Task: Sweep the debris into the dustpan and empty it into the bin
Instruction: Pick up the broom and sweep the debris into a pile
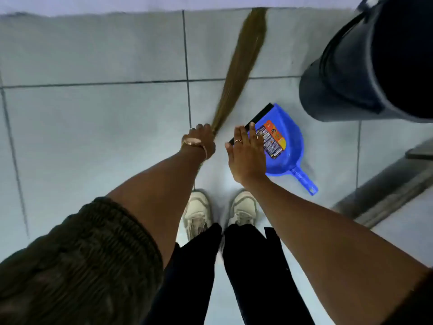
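Dustpan (281, 146) lies on the floor (93, 113), just right of my right hand (246, 156), which hovers flat, fingers spread. My left hand (201, 141) is clenched around the broom (239, 66). The bin (365, 66) stands beyond the right hand.

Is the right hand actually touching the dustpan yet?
Cannot tell. In the head view the open right hand overlaps the dustpan on the floor from above, so no contact or gap shows plainly.

one broom (241, 66), one dustpan (278, 146), one bin (351, 73), two shoes (196, 212).
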Demonstrator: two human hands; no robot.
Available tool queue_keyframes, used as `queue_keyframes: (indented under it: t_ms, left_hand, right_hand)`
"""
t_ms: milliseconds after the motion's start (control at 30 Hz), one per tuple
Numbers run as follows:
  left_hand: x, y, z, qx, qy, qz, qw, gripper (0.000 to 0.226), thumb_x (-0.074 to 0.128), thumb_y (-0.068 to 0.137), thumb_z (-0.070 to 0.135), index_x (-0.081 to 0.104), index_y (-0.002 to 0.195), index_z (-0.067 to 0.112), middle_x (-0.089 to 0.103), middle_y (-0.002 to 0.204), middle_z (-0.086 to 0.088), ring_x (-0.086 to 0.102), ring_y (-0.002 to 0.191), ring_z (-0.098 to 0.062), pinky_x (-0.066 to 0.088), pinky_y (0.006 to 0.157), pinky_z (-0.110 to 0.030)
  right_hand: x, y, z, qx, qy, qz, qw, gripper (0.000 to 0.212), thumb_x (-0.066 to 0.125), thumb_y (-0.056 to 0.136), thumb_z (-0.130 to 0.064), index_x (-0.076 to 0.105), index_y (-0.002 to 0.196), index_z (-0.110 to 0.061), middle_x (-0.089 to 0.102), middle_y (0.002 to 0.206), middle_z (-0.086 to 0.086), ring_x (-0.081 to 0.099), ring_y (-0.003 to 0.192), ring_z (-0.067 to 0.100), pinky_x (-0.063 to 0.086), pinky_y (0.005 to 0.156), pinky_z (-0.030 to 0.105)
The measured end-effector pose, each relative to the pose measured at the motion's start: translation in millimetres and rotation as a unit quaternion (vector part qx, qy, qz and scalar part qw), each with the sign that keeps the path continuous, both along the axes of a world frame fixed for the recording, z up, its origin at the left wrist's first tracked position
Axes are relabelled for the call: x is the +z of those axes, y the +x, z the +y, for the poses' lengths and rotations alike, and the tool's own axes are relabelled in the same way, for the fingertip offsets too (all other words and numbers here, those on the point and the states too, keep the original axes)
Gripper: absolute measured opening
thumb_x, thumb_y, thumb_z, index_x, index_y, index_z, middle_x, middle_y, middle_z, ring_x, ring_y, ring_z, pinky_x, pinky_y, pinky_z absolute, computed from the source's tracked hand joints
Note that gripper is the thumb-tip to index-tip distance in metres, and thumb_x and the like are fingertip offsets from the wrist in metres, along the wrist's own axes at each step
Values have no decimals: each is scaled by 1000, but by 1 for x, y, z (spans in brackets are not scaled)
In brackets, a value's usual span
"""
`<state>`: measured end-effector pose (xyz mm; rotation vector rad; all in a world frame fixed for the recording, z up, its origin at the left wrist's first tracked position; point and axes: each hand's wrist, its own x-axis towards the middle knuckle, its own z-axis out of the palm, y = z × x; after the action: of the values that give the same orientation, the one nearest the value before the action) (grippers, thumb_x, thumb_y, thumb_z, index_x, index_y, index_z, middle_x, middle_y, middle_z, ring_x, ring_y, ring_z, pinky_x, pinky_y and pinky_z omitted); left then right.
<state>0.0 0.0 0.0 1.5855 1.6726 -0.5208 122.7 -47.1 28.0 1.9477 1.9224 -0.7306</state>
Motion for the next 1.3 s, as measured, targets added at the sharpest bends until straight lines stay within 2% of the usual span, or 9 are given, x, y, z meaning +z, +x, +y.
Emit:
queue_keyframes:
  t_ms: [133, 233, 300, 533, 733, 900, 1067, 1167, 1300]
  left_hand:
    - [-74, 18, 9, 84, 12, -4, 996, 60, 54, 90, 34, 28, 138, 9, 43, 136, -21, 45, 124, -42, 41, 95, -51]
    - [-101, 25, 7, 128, 4, 5, 992, 66, 54, 88, 11, 18, 143, 13, 40, 135, -24, 47, 120, -47, 42, 86, -50]
    - [-98, 22, 5, 146, 26, 2, 989, 55, 44, 90, 6, 21, 140, 13, 41, 132, -24, 49, 116, -48, 42, 83, -50]
    - [-17, -22, -8, 168, 46, -91, 981, 35, 45, 89, 16, 33, 120, 4, 59, 108, -30, 56, 99, -48, 43, 76, -44]
    - [62, -60, -23, 166, 88, -115, 975, 33, 43, 94, 17, 36, 123, 1, 56, 106, -27, 60, 88, -46, 46, 73, -47]
    - [64, -90, -43, 222, 112, -127, 960, 31, 41, 96, 18, 37, 125, 8, 49, 104, -22, 60, 77, -44, 42, 65, -41]
    - [90, -130, -80, 277, 128, -148, 941, 39, 39, 95, 21, 31, 133, 14, 58, 101, -20, 60, 81, -38, 38, 65, -34]
    - [132, -155, -116, 330, 127, -136, 926, 50, 41, 96, 26, 23, 142, 18, 60, 116, -18, 61, 91, -37, 44, 70, -36]
    - [195, -189, -167, 381, 126, -122, 908, 52, 43, 95, 37, 25, 141, 21, 55, 126, -14, 61, 102, -36, 50, 78, -42]
  right_hand:
    - [-65, 8, -6, 22, -5, -20, 1000, 58, 24, 103, -39, 21, 151, -7, 22, 160, 7, 1, 151, 29, 4, 124, 47]
    - [-86, 12, -7, 17, -14, -11, 1000, 61, 23, 102, -42, 19, 152, -6, 20, 161, 8, -1, 151, 28, 4, 125, 47]
    - [-82, 15, -6, 14, -18, -9, 1000, 65, 25, 102, -46, 19, 151, -5, 20, 161, 8, -1, 151, 28, 3, 125, 46]
    - [1, 3, 3, 39, -14, -2, 999, 66, 28, 100, -48, 22, 151, -5, 23, 160, 8, 1, 151, 27, 6, 124, 46]
    - [81, -46, 10, 64, -17, 6, 998, 65, 25, 101, -48, 22, 151, -7, 23, 160, 7, 2, 151, 26, 5, 124, 47]
    - [95, -79, 0, 108, -21, 3, 994, 62, 25, 102, -43, 18, 151, -7, 20, 161, 9, 1, 151, 27, 5, 124, 47]
    - [125, -105, -9, 163, -35, 9, 986, 62, 27, 102, -39, 14, 152, -6, 15, 162, 9, -3, 151, 27, 1, 123, 46]
    - [167, -128, -17, 191, -36, 10, 981, 62, 26, 102, -40, 13, 152, -6, 13, 162, 8, -4, 151, 27, 1, 124, 46]
    - [223, -165, -31, 254, -39, 17, 966, 62, 25, 102, -39, 11, 152, -6, 12, 162, 9, -4, 151, 27, 2, 124, 45]
